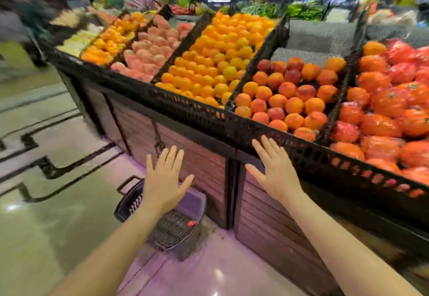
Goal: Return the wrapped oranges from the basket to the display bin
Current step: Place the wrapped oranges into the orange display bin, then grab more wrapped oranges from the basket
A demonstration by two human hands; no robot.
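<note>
While motion blur smears everything, the left hand (164, 184), fingers spread and holding nothing, hides much of the black mesh basket (171, 228). Right of the basket, the right hand (274, 170) is likewise splayed and holding nothing below glossy wrapped oranges (380, 124).

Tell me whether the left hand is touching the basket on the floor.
Apart. The head view shows the left hand, fingers spread, raised above the basket, which sits lower, on the floor.

A glossy tiled floor (46, 214) carries a dark shopping basket (162, 223) just beside a wooden display stand (197, 163). On top of the stand sit black plastic bins (209, 117) in a row, filled with yellow-orange fruit, peaches, and wrapped oranges (383, 114) at the right.
</note>
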